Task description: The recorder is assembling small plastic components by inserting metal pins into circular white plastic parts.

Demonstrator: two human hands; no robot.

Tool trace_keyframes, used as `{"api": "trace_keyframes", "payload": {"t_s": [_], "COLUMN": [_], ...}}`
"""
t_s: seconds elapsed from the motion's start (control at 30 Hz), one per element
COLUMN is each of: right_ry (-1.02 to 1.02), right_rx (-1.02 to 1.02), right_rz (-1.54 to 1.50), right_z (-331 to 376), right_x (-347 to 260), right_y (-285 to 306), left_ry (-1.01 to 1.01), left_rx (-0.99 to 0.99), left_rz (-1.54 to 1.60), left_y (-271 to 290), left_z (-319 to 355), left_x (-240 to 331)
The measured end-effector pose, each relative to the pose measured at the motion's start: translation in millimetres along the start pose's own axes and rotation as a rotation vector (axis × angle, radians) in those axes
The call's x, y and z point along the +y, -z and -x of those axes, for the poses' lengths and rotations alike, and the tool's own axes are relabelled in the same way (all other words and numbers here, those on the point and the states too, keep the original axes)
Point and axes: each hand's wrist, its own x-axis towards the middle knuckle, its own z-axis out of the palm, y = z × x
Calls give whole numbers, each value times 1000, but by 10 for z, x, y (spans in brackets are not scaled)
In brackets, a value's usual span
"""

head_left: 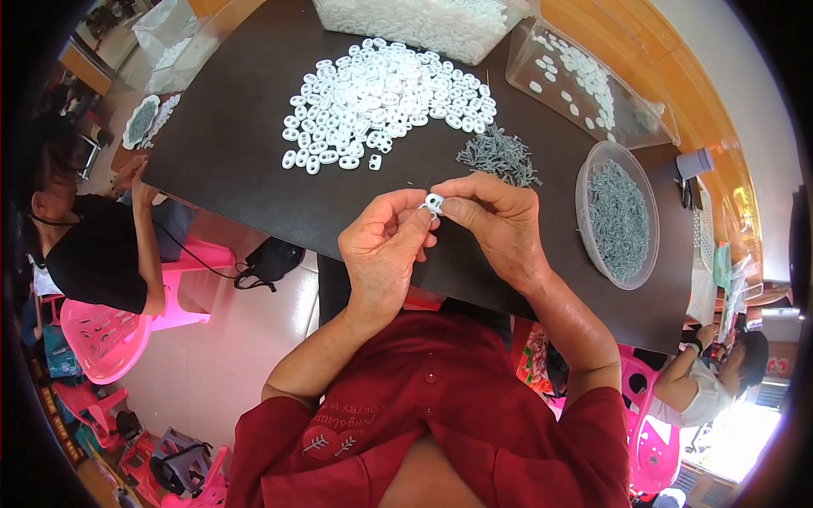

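Note:
Near the table's front edge, both hands meet at one small white plastic piece with holes (434, 201). My right hand (500, 222) pinches its upper side between thumb and forefinger. My left hand (385, 250) grips it from below, its other fingers curled in; part of the piece is hidden by the fingertips. Beyond them spreads a heap of white oval two-holed pieces (364, 93), with a single piece (375, 162) at its near edge. A loose pile of small grey screw-like parts (500, 157) lies just past my right hand.
A round clear bowl (584, 216) of grey parts stands at the right of the dark table (246, 199). Clear bins (474, 52) (529, 76) with white pieces are at the back. A seated person (97, 245) is on the left, another (703, 381) on the right.

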Motion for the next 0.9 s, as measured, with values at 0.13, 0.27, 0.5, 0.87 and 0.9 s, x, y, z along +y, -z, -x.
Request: {"api": "trace_keyframes", "payload": {"t_s": [0.13,0.27,0.5,0.87,0.9], "right_ry": [1,64,-43,417,419], "right_rx": [12,27,74,146,175], "right_rz": [-29,50,-43,434,409], "right_z": [10,25,68,126,136], "right_x": [23,80,66,69,73], "right_y": [-24,-16,-73,-58,-64], "left_ry": [-1,-43,-64,-18,-11], "left_rx": [-17,-31,-60,-32,-48], "left_rz": [29,53,68,162,161], "left_y": [-2,-18,-26,-73,-66], "left_z": [-2,-20,-21,-43,-38], "left_x": [-48,-97,-148,-124,-121]}}
